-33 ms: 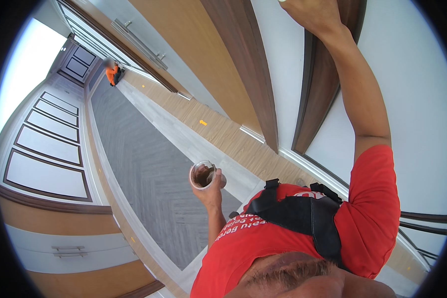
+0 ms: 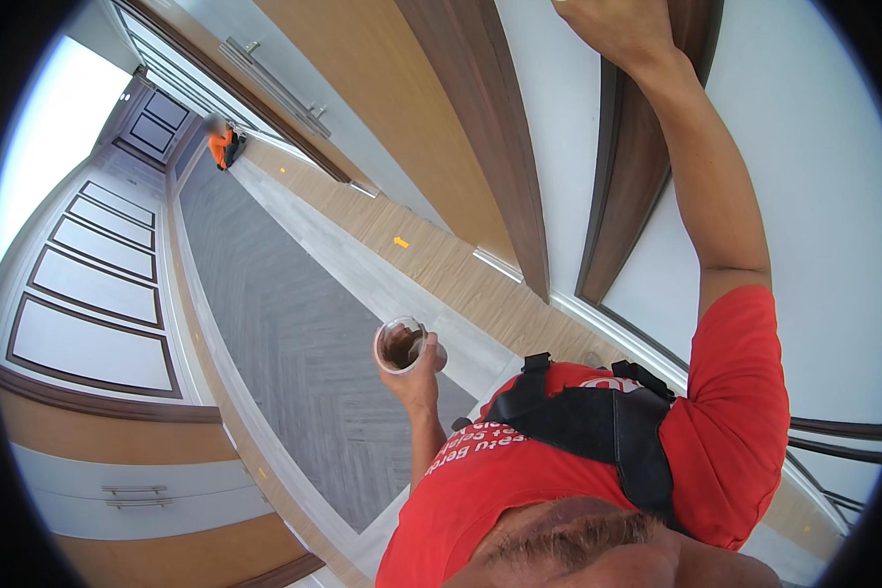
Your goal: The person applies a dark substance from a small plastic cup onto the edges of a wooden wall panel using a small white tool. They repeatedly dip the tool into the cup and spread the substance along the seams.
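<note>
Has a white wall [image 2: 794,127] close on the right side, with dark brown trim [image 2: 612,196] bent by the lens, and a pale skirting at its foot. Has on the left side a wide gray floor [image 2: 294,314] in herringbone pattern, edged by a pale band [image 2: 363,265] and then by a light wooden strip [image 2: 451,265] with an orange arrow [image 2: 401,241] on it. Far along this floor, well apart, a person in an orange top [image 2: 222,147], seated low. Across the floor, white panels with dark frames [image 2: 88,333]; in the upper part of the view, a long metal handle [image 2: 276,86]. Most room for moving, therefore, at the left and forward, and much less at the right, near the wall. Holds with the left hand [image 2: 417,385] a clear cup [image 2: 400,347], just beside the red shirt [image 2: 529,480] and above the floor, well apart from the wall, fingers closed around its side. Seen from above, with round open mouth, thin transparent wall, shiny rim and something dark brown inside; not possible to tell whether liquid or thick. Reaches with the right hand [image 2: 617,31] high up before the trim, fingers cut by the upper edge of the view; not possible to tell how wide or narrow, nor whether touching the wall.
</note>
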